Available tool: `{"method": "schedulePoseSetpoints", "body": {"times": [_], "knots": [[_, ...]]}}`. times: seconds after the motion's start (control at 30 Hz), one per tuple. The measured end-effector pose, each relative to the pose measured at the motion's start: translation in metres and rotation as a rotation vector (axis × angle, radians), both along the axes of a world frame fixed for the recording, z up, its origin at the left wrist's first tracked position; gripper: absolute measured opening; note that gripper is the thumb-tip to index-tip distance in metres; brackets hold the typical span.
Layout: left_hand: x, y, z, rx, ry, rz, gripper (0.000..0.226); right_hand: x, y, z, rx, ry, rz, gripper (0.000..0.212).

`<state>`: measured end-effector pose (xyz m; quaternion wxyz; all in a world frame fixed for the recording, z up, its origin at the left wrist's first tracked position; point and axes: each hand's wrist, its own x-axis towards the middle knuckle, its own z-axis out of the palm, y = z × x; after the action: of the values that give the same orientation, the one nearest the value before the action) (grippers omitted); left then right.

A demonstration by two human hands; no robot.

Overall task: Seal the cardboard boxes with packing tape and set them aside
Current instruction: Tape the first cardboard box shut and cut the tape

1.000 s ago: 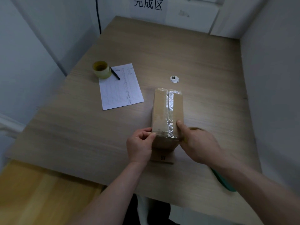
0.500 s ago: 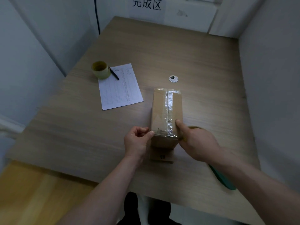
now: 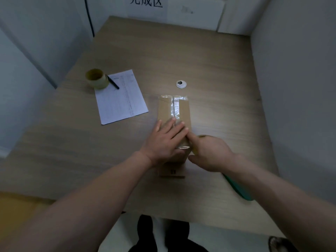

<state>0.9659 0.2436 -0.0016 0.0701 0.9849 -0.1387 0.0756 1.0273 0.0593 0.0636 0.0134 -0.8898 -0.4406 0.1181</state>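
Two hands are pressing tape (image 3: 176, 110) onto a box (image 3: 184, 113).
Left hand (image 3: 164, 140) is lying flat, fingers straight; right hand (image 3: 209, 153), at 4 o'clock, is pinching the box's near end.

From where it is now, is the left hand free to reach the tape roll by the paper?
Probably yes. The left hand lies flat and open on the box, holding nothing, and bare table lies between it and the tape roll.
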Motion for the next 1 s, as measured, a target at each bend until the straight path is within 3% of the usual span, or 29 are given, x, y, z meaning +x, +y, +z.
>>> {"method": "schedulePoseSetpoints", "body": {"times": [0.1,0.17,0.27,0.33,0.47,0.7,0.83,1.0], "knots": [[-0.002,0.0,-0.001,0.037,-0.023,-0.006,0.07,0.008,-0.008,0.007,0.018,0.146,-0.025,0.075],[-0.004,-0.002,0.005,0.053,0.004,0.001,0.068,0.011,-0.018,0.007,0.08,0.203,-0.045,0.063],[-0.011,-0.004,0.011,0.06,0.054,0.03,0.062,0.008,-0.031,-0.002,0.278,0.106,0.002,0.04],[-0.021,-0.005,0.015,0.077,0.04,0.055,0.057,0.004,-0.039,-0.01,0.362,0.003,0.022,0.035],[-0.025,-0.011,0.027,-0.004,0.008,0.071,0.045,0.0,-0.043,-0.02,0.353,-0.014,0.014,0.034],[0.002,-0.019,0.031,-0.078,0.026,-0.112,0.031,0.007,-0.044,-0.028,0.24,0.215,-0.094,0.028],[0.008,-0.018,0.034,-0.102,0.033,-0.113,0.039,0.019,-0.051,-0.019,0.191,0.373,-0.037,0.02],[0.018,-0.025,0.037,-0.075,0.082,-0.129,0.053,0.042,-0.04,-0.001,-0.046,-0.111,-0.032,0.039]]}}
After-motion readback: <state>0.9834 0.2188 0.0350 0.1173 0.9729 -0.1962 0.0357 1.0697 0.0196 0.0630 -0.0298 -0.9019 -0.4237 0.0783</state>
